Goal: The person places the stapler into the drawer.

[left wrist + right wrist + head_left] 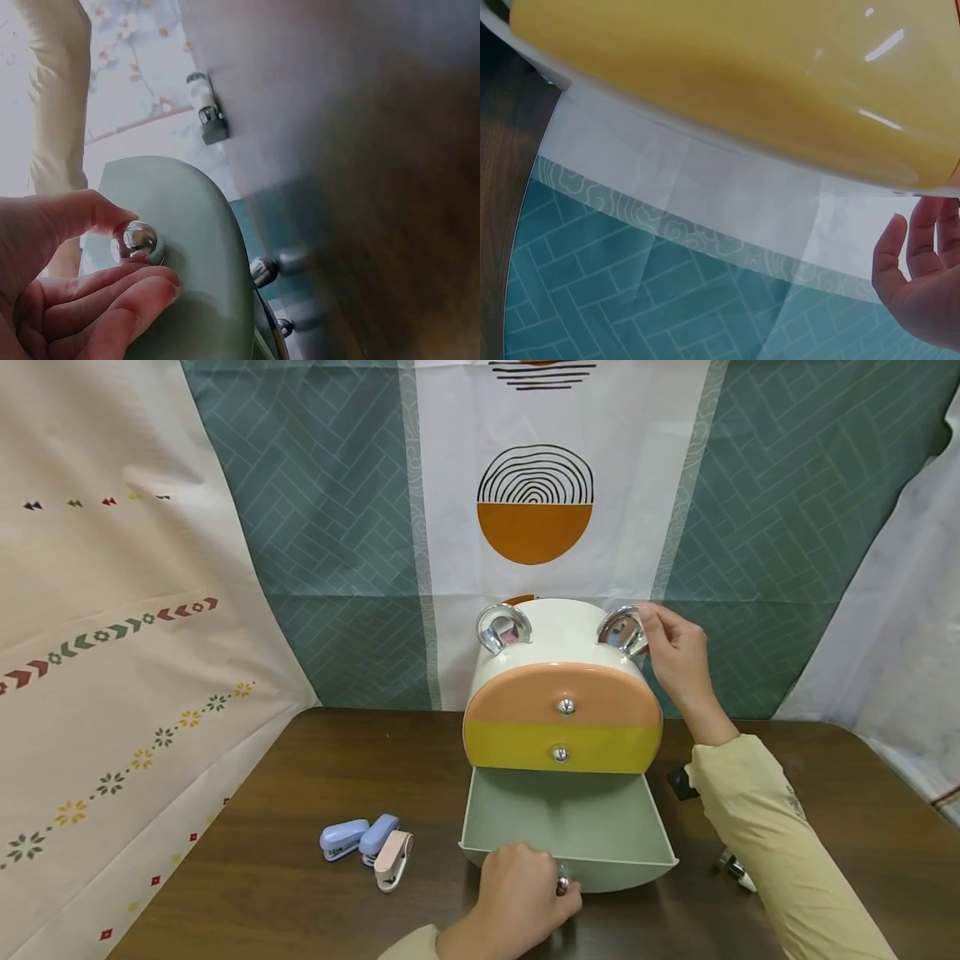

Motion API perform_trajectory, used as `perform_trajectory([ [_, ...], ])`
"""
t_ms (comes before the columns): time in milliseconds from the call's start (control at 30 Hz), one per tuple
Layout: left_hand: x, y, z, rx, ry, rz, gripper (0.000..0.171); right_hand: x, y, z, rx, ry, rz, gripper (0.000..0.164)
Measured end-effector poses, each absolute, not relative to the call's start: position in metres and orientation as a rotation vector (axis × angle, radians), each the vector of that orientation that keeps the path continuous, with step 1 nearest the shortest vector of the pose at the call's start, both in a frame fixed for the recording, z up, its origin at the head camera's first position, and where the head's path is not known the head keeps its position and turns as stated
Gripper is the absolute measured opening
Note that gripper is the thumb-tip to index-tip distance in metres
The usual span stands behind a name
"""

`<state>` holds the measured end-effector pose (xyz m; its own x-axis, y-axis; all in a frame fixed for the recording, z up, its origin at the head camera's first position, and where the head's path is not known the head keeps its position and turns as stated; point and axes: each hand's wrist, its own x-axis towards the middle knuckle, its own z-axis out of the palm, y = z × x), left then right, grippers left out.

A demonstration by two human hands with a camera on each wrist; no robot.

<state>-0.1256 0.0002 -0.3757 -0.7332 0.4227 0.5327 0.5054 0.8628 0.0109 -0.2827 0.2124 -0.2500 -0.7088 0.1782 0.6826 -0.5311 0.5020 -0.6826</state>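
Observation:
A small drawer cabinet [577, 639] stands on the table, with an orange drawer [517, 693] above a yellow drawer [517, 745]. Below them, the green bottom drawer [558, 802] is pulled out, and its visible inside holds nothing. My left hand [517, 893] pinches that drawer's round silver knob [141, 241] between thumb and fingers. At the cabinet's top right, my right hand [678, 652] grips the outer edge of a shiny silver ear [622, 631]. In the right wrist view the fingers are curled by the cabinet's edge, and the ear is out of sight.
Two blue mini staplers [343, 839] and a pink one [393, 860] lie left of the drawer. Right of the cabinet are a black object [681, 783] and a silver-and-white item [735, 868], partly behind the right sleeve. Patterned cloths [322, 527] hang behind the table.

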Motion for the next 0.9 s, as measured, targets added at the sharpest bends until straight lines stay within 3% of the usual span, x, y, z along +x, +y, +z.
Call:
perform_trajectory([
  [400,-0.119,-0.003,-0.374,-0.743,-2.651,-0.232,0.053,-0.259,0.199,-0.235,0.343,-1.992,1.315,0.032],
  [700,-0.118,-0.006,-0.374,-0.775,-2.666,-0.202,0.052,-0.28,0.212,-0.248,0.293,-2.022,1.297,0.033],
  [900,-0.116,-0.022,-0.367,-0.843,-2.705,-0.224,0.058,-0.266,0.205,-0.24,0.315,-2.011,1.326,0.033],
])
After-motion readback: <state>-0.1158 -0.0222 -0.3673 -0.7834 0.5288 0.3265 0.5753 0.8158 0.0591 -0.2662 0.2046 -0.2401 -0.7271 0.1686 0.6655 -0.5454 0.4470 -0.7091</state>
